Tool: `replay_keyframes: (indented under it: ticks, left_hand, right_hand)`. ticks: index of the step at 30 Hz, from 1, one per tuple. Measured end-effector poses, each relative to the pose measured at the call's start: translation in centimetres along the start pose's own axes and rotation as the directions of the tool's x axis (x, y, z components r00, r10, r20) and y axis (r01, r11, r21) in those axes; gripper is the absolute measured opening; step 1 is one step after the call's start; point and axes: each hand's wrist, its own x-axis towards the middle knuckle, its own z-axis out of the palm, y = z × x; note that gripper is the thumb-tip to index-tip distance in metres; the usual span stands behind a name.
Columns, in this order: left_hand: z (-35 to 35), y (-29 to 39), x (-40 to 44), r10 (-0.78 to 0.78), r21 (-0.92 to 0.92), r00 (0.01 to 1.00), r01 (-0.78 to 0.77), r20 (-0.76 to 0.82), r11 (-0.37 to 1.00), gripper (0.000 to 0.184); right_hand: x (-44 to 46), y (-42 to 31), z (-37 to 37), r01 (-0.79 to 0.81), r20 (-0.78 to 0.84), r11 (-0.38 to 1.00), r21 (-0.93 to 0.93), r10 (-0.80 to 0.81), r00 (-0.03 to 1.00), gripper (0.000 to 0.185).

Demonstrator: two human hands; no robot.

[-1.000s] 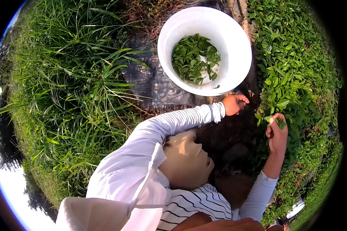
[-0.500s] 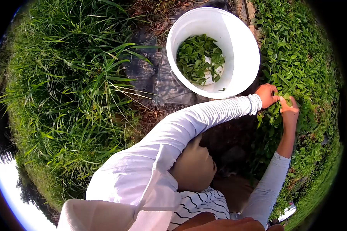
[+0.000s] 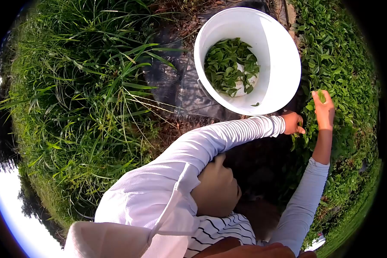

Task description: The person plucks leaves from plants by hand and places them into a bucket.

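My right hand is raised over the leafy plants, with a light green leaf pinched between thumb and fingers. Lower and to the left, my left hand hangs at the edge of the plants with its fingers curled. A dark green bit shows by those fingers, but whether it is held I cannot make out. Just above my left wrist stands a white bucket, tilted in view. Picked green leaves cover part of its bottom.
Tall grass grows along the left side. Black ground sheeting lies between the grass and the bucket. Dry brown plant matter is scattered at the sheeting's edges. Shaded soil lies below my left forearm.
My hands have come apart. The right one has moved up with the leaf, while the left has dropped down and slightly left. In view, the bucket has shifted a little right.
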Motion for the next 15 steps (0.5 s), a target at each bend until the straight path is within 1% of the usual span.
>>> replay_keyframes:
  ticks: [1,2,4,5,6,7,9,10,11,12,13,14,15]
  left_hand:
    - [0.7,-0.7,0.1,0.083,-0.012,0.996,-0.083,-0.013,0.996,0.04]
    - [0.8,-0.7,0.1,0.065,-0.062,0.998,-0.064,0.024,0.996,0.036]
    - [0.4,0.0,-0.6,0.049,0.012,0.999,-0.049,0.008,0.999,0.033]
    - [0.0,0.4,-1.2,0.042,0.049,0.999,-0.042,-0.003,0.998,0.032]
    - [-0.2,0.7,-1.9,0.11,0.04,0.992,-0.108,-0.056,0.993,0.03]
    - [-0.7,1.2,-2.7,0.082,0.026,0.994,-0.08,-0.072,0.996,0.031]
    - [-2.1,2.0,-4.8,0.154,-0.027,0.986,-0.155,-0.059,0.987,0.03]
    - [-2.3,2.5,-6.1,0.219,-0.042,0.972,-0.223,-0.085,0.974,0.027]
    - [-2.8,2.9,-7.6,0.234,-0.068,0.968,-0.241,-0.093,0.968,0.023]
    - [-3.1,2.7,-8.7,0.185,-0.083,0.982,-0.189,-0.043,0.979,0.019]
    - [-3.0,1.7,-9.5,0.162,-0.122,0.987,-0.162,-0.011,0.979,0.015]
    - [-3.0,0.7,-10.3,0.138,-0.159,0.99,-0.133,0.02,0.978,0.013]
    - [-2.9,-0.3,-11.1,0.13,-0.227,0.991,-0.118,0.038,0.967,0.013]
  right_hand:
    - [1.6,1.0,0.9,0.166,0.001,0.98,-0.111,-0.167,0.986,0.032]
    - [2.3,1.4,1.7,0.213,0.028,0.958,-0.195,-0.211,0.977,0.031]
    - [2.9,0.7,2.1,0.21,0.075,0.91,-0.359,-0.196,0.978,0.029]
    - [2.9,0.3,2.2,0.185,0.088,0.891,-0.415,-0.163,0.983,0.029]
    - [2.8,-0.5,2.2,0.163,0.099,0.868,-0.469,-0.132,0.986,0.028]
    - [2.9,-0.5,2.2,0.16,0.104,0.875,-0.457,-0.126,0.987,0.028]
    - [2.7,0.1,2.2,0.151,0.118,0.888,-0.434,-0.11,0.987,0.029]
    - [2.2,-0.2,1.8,0.179,0.141,0.88,-0.441,-0.129,0.982,0.03]
    - [1.7,0.0,1.9,0.112,0.092,0.953,-0.28,-0.089,0.992,0.031]
    - [1.3,0.2,1.9,0.048,0.049,0.993,-0.108,-0.043,0.998,0.032]
    - [1.0,0.3,1.7,-0.006,0.011,0.998,0.068,0.005,1.0,0.034]
    - [0.5,0.3,1.1,-0.047,-0.003,0.958,0.283,0.049,0.999,0.036]
    - [-0.2,-1.3,0.2,-0.045,-0.001,0.891,0.452,0.051,0.999,0.038]
